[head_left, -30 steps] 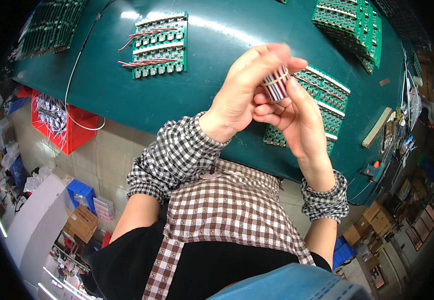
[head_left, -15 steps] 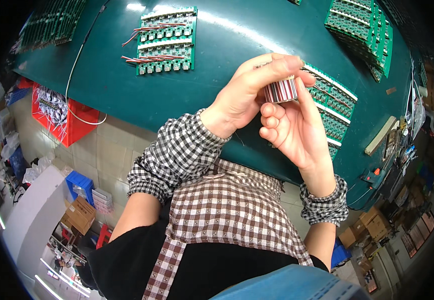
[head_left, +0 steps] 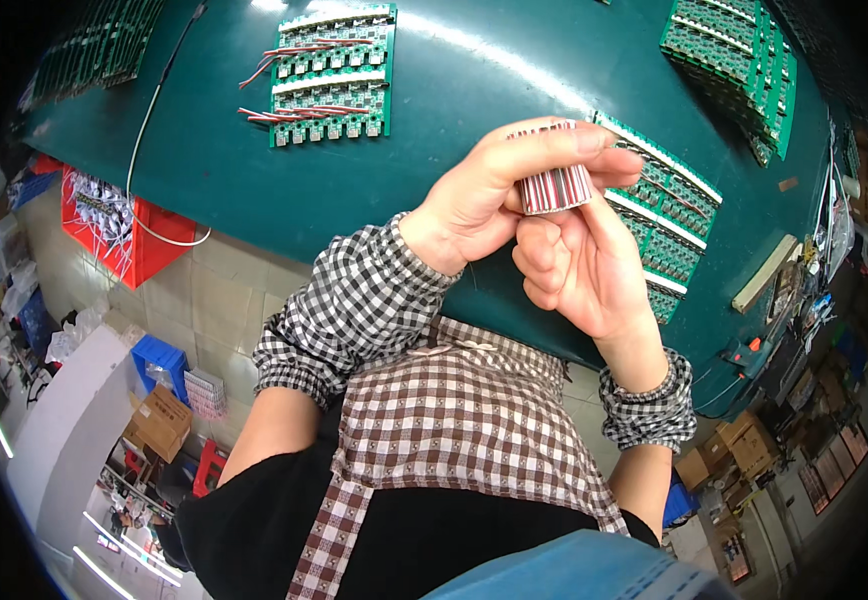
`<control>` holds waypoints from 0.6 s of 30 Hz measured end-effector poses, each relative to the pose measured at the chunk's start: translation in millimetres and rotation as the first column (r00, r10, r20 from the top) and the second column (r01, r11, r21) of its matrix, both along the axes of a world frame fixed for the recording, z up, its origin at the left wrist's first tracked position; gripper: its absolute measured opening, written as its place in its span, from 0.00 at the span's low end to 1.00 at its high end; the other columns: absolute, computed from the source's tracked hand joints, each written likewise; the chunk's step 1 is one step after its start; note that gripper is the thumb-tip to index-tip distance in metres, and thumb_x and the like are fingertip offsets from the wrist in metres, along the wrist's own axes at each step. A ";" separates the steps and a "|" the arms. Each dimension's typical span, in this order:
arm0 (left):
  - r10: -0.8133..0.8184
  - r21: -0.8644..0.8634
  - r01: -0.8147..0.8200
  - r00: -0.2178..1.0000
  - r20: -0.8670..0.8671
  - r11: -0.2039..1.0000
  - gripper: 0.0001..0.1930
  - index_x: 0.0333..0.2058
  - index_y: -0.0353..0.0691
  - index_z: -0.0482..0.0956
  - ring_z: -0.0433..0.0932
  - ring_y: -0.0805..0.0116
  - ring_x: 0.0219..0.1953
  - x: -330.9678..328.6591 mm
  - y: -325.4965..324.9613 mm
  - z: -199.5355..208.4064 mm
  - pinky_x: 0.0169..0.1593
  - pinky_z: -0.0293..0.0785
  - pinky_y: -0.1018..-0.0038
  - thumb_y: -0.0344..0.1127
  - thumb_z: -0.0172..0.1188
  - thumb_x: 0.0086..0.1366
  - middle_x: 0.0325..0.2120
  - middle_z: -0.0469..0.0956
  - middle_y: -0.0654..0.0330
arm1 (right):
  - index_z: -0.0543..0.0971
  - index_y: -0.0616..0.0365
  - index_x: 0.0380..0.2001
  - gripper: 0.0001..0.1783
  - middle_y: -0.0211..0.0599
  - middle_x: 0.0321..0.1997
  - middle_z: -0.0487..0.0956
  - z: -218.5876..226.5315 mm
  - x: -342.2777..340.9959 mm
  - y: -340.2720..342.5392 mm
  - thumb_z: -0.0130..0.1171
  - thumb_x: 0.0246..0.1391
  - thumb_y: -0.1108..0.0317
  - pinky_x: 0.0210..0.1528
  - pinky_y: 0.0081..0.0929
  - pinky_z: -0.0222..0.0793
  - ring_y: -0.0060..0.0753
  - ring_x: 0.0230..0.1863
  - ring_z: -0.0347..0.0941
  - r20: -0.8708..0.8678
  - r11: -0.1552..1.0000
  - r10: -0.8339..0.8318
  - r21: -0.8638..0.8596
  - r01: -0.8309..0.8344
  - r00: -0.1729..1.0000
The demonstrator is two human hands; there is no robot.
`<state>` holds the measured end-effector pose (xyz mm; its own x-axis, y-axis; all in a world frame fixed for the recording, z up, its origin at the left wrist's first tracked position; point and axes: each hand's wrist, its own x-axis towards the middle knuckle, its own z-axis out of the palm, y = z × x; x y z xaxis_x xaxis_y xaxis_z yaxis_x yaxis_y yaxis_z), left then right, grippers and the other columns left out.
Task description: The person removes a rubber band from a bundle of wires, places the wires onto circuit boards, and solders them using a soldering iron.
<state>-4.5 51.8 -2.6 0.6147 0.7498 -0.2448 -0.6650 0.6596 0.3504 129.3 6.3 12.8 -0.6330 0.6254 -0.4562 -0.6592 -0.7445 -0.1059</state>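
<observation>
A bundle of short red, white and black wires point(head_left: 556, 190) is gripped in my left hand point(head_left: 479, 190), whose thumb and fingers wrap round it from the left and above. My right hand point(head_left: 594, 265) is closed just below, palm up with several fingers curled in. Its forefinger and thumb tips meet the lower right edge of the bundle; whether they pinch a single wire is hidden. Under and beyond my right hand lies a green circuit board panel point(head_left: 669, 215) with white connector rows and a few wires laid across it.
Another circuit board panel point(head_left: 332, 85) with red and white wires lies at the far left of the green table point(head_left: 254, 190). Stacked panels point(head_left: 729, 65) stand far right, more point(head_left: 94, 50) far left. A red bin point(head_left: 159, 245) of white cabled parts sits beside the table's left edge.
Both hands stay together at the wire bundle, which has turned and shows more of its side. My right fingers have curled tighter. The view has shifted slightly.
</observation>
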 end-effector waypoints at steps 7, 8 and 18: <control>-0.020 -0.110 0.015 0.999 -0.040 0.994 0.07 0.33 0.36 0.75 0.75 0.60 0.46 -13.4 5.4 0.3 0.51 0.71 0.66 0.32 0.53 0.60 0.38 0.77 0.50 | 0.76 0.62 0.32 0.06 0.30 0.22 0.76 39.9 10.2 6.4 0.53 0.55 0.71 0.23 0.14 0.68 0.15 0.21 0.72 0.927 0.768 -0.357 0.362 -0.528 0.116; -0.023 -0.114 0.018 0.999 -0.039 0.993 0.07 0.33 0.36 0.75 0.75 0.60 0.46 -13.1 4.4 3.2 0.51 0.71 0.66 0.32 0.53 0.60 0.38 0.77 0.50 | 0.76 0.62 0.32 0.04 0.31 0.23 0.76 41.5 12.6 8.5 0.56 0.51 0.74 0.24 0.14 0.69 0.17 0.24 0.74 0.865 0.697 -0.492 0.460 -0.550 0.101; -0.049 -0.233 0.028 0.995 -0.083 0.972 0.12 0.36 0.38 0.76 0.77 0.72 0.35 -11.4 5.9 14.0 0.42 0.74 0.70 0.41 0.55 0.61 0.31 0.78 0.62 | 0.78 0.59 0.32 0.12 0.35 0.28 0.76 20.7 11.2 25.1 0.63 0.39 0.77 0.26 0.22 0.71 0.31 0.28 0.76 0.270 0.116 -0.963 0.443 -0.889 0.009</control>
<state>-15.9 57.7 11.3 0.6104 0.6426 -0.4632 -0.6110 0.7541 0.2410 140.5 31.4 33.5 -0.3529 0.7932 0.4962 0.7047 0.5742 -0.4168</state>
